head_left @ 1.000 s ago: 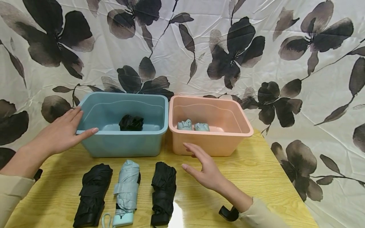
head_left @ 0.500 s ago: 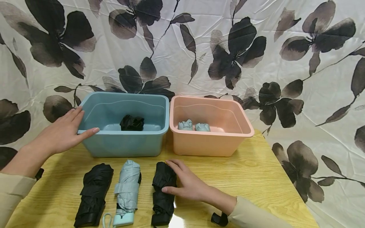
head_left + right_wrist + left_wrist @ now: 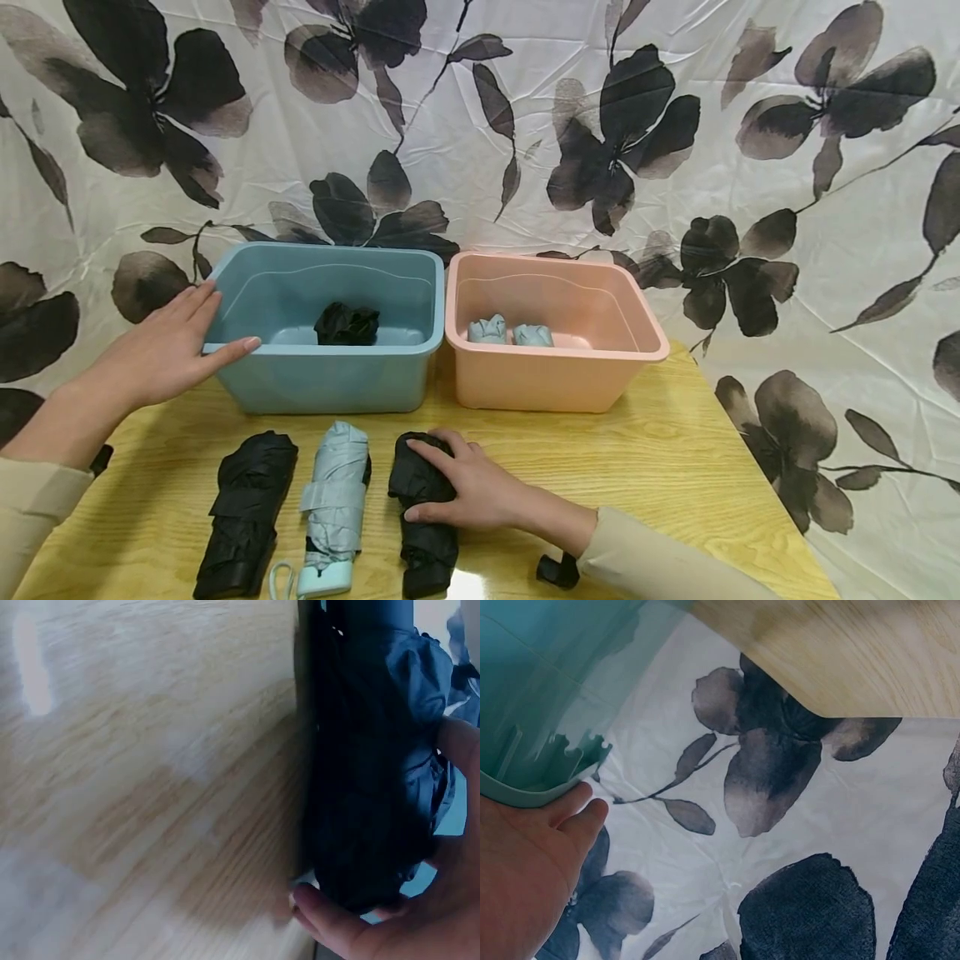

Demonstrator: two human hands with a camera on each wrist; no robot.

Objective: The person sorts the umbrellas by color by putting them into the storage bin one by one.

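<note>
My right hand (image 3: pixel 480 492) grips a black folded umbrella (image 3: pixel 429 554), fingers over its far end and thumb across its side. In the right wrist view the umbrella (image 3: pixel 375 757) is dark and wrinkled, with fingertips bent around its end. My left hand (image 3: pixel 153 354) rests on the left rim of the blue bin (image 3: pixel 337 379), its fingers mostly straight. To the left of the gripped umbrella lie a pale blue folded umbrella (image 3: pixel 335 500) with a wrist loop and another black folded umbrella (image 3: pixel 247 508).
One black bundle (image 3: pixel 347 323) lies inside the blue bin. Beside it stands a pink bin (image 3: pixel 540 383) holding two pale blue bundles (image 3: pixel 487 329). Both bins stand on a yellow wood-grain table (image 3: pixel 660 467), against a floral cloth (image 3: pixel 517 125).
My right hand has come down and left from in front of the pink bin and taken hold of the rightmost black umbrella, which has shifted slightly. The left hand has stayed put.
</note>
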